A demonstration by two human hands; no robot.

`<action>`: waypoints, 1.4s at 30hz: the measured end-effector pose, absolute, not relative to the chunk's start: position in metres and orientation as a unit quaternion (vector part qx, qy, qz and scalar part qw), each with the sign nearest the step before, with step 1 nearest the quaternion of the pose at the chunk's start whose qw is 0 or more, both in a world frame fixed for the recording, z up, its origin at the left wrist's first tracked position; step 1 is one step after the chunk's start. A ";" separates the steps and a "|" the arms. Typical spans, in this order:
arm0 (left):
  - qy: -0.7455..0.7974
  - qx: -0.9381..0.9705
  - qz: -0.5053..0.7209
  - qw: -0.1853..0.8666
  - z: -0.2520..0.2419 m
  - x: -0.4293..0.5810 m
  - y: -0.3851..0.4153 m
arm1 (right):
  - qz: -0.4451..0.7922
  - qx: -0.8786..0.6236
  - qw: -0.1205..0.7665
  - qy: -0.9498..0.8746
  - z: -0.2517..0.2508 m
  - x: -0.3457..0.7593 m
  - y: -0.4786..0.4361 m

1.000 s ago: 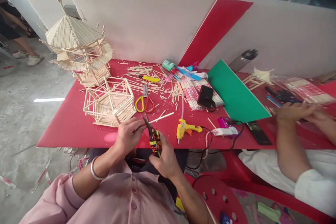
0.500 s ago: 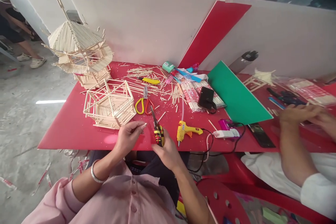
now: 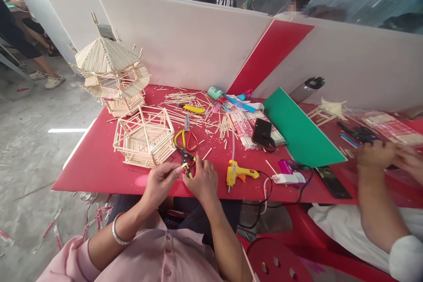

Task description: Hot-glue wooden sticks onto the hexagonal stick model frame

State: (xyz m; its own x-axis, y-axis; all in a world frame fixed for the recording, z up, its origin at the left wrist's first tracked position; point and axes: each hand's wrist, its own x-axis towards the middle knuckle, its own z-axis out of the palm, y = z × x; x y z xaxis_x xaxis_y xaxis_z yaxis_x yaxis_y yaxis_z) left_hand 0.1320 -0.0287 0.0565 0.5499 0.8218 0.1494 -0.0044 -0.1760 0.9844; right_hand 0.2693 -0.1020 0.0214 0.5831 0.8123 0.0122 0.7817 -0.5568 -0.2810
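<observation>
My left hand [image 3: 164, 181] pinches a short piece of pale wooden stick [image 3: 183, 166], its tip held up to the pliers. My right hand [image 3: 202, 178] is wrapped round black pliers [image 3: 187, 157] with yellow and red on the handles. Whether the jaws touch the stick is too small to tell. Just beyond both hands stands an open six-sided frame of sticks [image 3: 143, 143]. Scissors [image 3: 187, 134] with one yellow and one red handle lie beside that frame. A taller stick pavilion [image 3: 110, 75] with a peaked roof stands at the back left.
On the red table [image 3: 99, 177], a yellow glue gun [image 3: 243, 173] lies right of my hands, its cable running to a white power strip [image 3: 289, 178]. Loose sticks [image 3: 181, 98], a yellow cutter [image 3: 194, 109], stick packs and a green board [image 3: 300, 128] lie behind. A co-worker's arm [image 3: 376, 194] rests at right.
My right hand has brought the pliers leftward and turned them towards the stick in my left hand. The two hands are now close together. The view has shifted slightly.
</observation>
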 end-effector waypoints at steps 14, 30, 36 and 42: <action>0.269 0.682 0.319 0.601 0.053 0.131 -0.033 | 0.227 -0.658 0.556 -0.454 0.058 0.259 -0.121; 0.336 0.535 0.282 0.722 0.050 0.127 -0.036 | 0.161 -0.736 0.550 -0.360 0.047 0.264 -0.129; 0.348 0.500 0.274 0.744 0.044 0.127 -0.038 | 0.029 -0.794 0.347 -0.498 0.027 0.266 -0.136; 0.363 0.477 0.282 0.749 0.048 0.128 -0.037 | -0.015 -0.824 0.249 -0.509 0.028 0.273 -0.098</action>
